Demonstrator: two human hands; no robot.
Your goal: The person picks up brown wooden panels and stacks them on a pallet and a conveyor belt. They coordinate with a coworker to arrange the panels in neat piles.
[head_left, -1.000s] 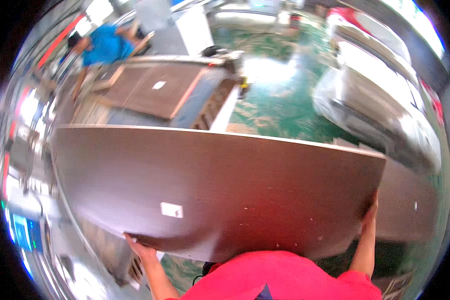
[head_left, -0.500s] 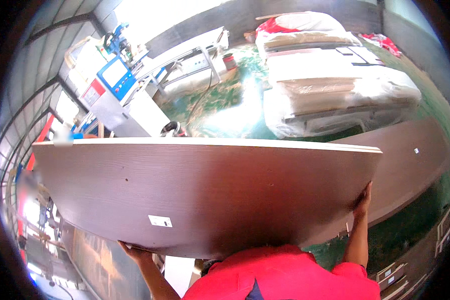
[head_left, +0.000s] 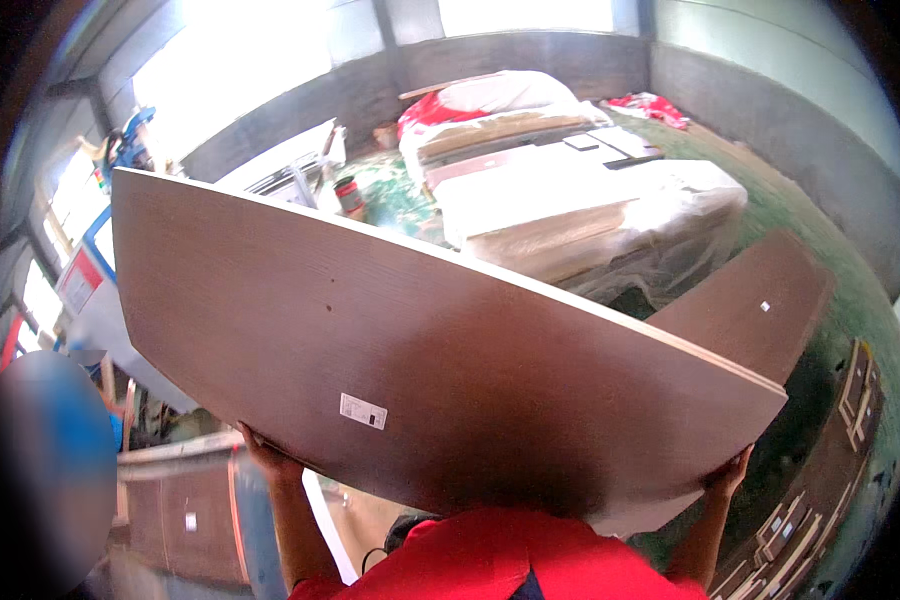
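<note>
A large dark-brown wooden panel (head_left: 450,370) with a pale top edge and a small white label (head_left: 363,411) spans the middle of the head view, standing on edge. My left hand (head_left: 270,455) is closed on its lower edge toward the left. At the panel's lower right corner my right hand (head_left: 732,470) grips the edge, its fingers partly behind the board. The panel slants, left end higher in the picture than the right.
Plastic-wrapped board stacks (head_left: 570,220) stand beyond the panel. Another brown panel (head_left: 750,300) lies at the right, near strips of wood (head_left: 780,530). At the left, a blurred person (head_left: 55,470) stands beside brown boards (head_left: 185,520). A blue-and-white machine (head_left: 95,260) is partly hidden.
The view has swung to the right. The panel, still in both my hands, has gone from nearly level to slanting down rightward; my right hand appears lower, and the blurred person looks larger.
</note>
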